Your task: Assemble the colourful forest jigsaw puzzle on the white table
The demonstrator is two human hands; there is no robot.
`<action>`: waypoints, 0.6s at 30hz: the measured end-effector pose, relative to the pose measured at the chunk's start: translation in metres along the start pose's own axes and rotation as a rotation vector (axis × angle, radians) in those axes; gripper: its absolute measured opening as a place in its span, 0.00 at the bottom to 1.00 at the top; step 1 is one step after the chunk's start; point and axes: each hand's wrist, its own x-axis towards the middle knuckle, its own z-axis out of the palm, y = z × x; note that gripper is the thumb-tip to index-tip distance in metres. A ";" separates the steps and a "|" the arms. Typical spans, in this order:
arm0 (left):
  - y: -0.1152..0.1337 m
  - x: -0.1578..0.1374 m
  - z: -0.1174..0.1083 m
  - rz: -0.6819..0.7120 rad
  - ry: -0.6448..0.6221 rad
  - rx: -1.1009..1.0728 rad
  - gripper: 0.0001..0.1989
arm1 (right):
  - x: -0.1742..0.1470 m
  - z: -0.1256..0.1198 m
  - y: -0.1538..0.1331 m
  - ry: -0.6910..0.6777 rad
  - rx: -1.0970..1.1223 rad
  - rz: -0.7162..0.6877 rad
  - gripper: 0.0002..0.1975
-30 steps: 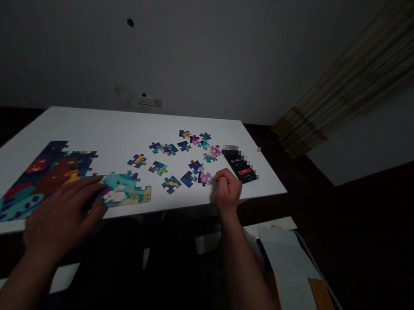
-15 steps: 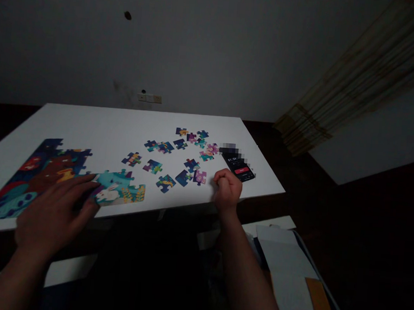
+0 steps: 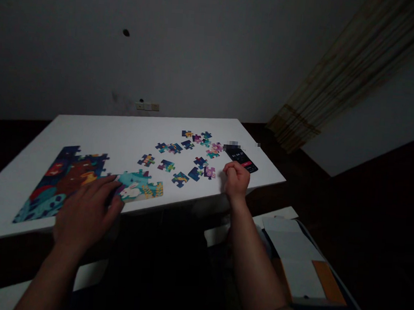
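White rectangular table [image 3: 105, 133] has multicoloured part-built jigsaw [image 3: 80, 169] at near left, long axis along front edge, picture top toward far edge, bare left hand [image 3: 86, 208] spread over it, bare right hand [image 3: 237, 178] balled near right edge, contents unclear.

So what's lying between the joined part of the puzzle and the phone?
In the head view, loose puzzle pieces lie scattered on the table between the joined part and the phone.

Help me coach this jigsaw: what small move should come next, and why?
Perhaps uncurl the right hand toward the pink jigsaw piece: it's the loose piece nearest that hand, and the assembled section under the left hand has unfilled notches.
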 end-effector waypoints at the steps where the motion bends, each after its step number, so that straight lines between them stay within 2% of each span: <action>1: 0.001 -0.001 -0.001 0.006 0.008 -0.020 0.19 | 0.000 0.001 -0.001 0.013 -0.012 -0.001 0.10; 7: 0.002 -0.005 -0.007 0.022 0.065 -0.103 0.17 | -0.002 0.006 -0.006 0.021 -0.125 -0.002 0.10; 11: 0.000 -0.008 -0.010 0.021 0.054 -0.167 0.17 | -0.003 0.009 -0.007 0.005 -0.165 -0.009 0.10; 18: -0.003 -0.010 -0.005 0.019 0.087 -0.207 0.17 | -0.003 0.010 -0.005 0.014 -0.213 -0.018 0.09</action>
